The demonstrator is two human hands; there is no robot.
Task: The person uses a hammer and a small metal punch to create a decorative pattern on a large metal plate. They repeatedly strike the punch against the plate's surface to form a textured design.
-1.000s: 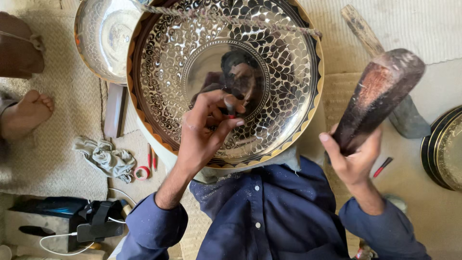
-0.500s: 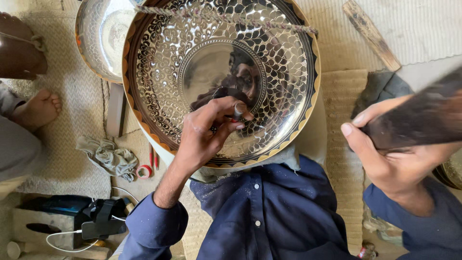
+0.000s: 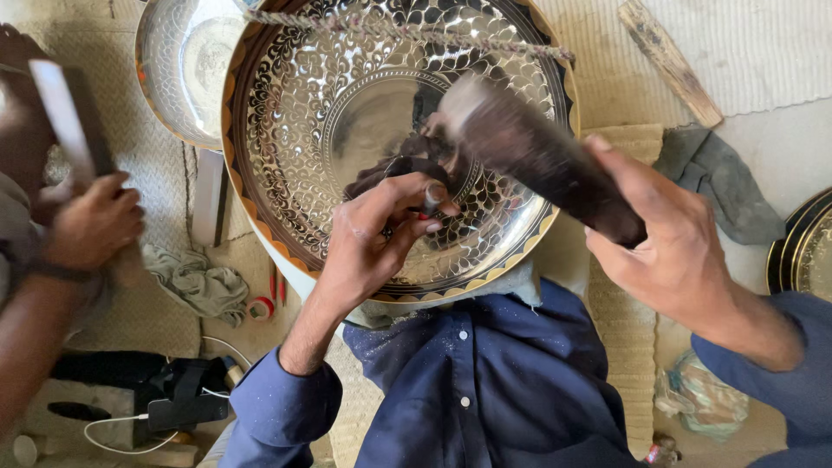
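Left hand [image 3: 373, 238] pinching a small chisel [image 3: 431, 199] against the engraved brass tray [image 3: 286, 130] on the lap; right hand [image 3: 667, 243] clamped on a dark mallet [image 3: 537, 156]. Off-centre blow risks chisel skidding, scarring pattern.

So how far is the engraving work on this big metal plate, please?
The large round metal plate already carries dense scale patterning across most of its face. In hand: the left hand sets a small chisel near the centre ring, and the right hand swings a dark wooden mallet above it. The centre disc looks plain.
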